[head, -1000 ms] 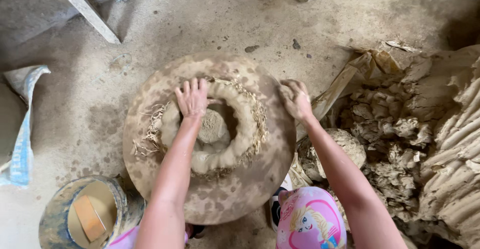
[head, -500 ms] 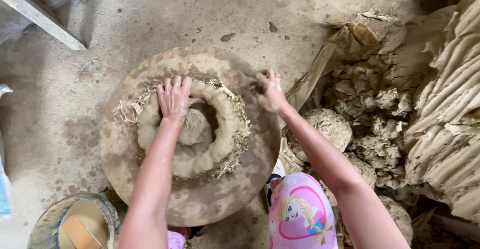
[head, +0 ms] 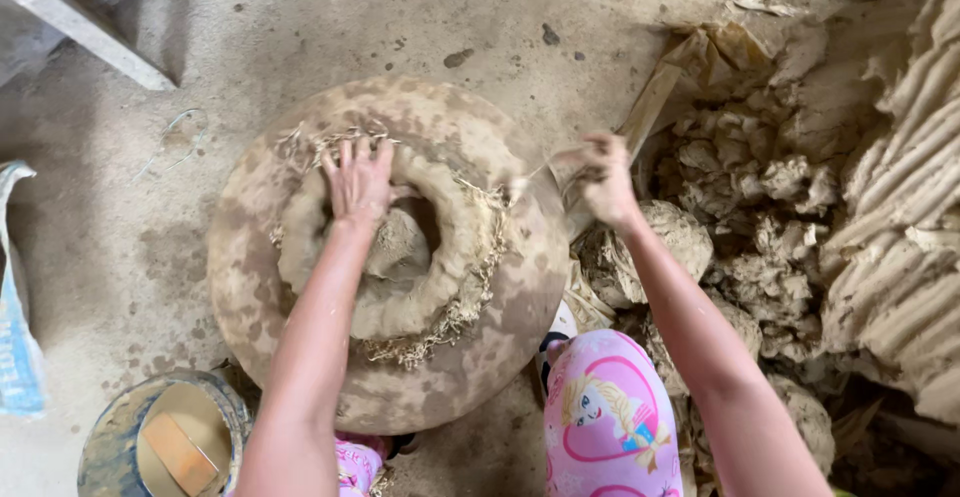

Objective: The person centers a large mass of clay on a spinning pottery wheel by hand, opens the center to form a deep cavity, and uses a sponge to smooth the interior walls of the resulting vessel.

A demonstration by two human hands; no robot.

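A thick clay ring (head: pixel 440 257) lies on a round, clay-smeared turntable (head: pixel 300 357) on the floor, with straw fibres under its rim. My left hand (head: pixel 357 179) presses flat on the ring's far left part, fingers spread. My right hand (head: pixel 603 179) is lifted off the turntable's right edge, its fingers pinched on a thin strand of straw (head: pixel 530 173). A small lump of clay (head: pixel 395 247) sits inside the ring's hole.
A heap of raw clay lumps (head: pixel 780 207) and ridged clay slabs (head: pixel 900 217) fills the right side. A bucket (head: pixel 115 437) of muddy water with a wooden block stands at the lower left. A wooden beam (head: pixel 80 22) crosses the upper left; a sack (head: pixel 15 297) lies at the left edge.
My right hand has left the turntable's rim and moved right and up, pulling a strand of straw. The left hand stays on the ring. The camera view shifted.
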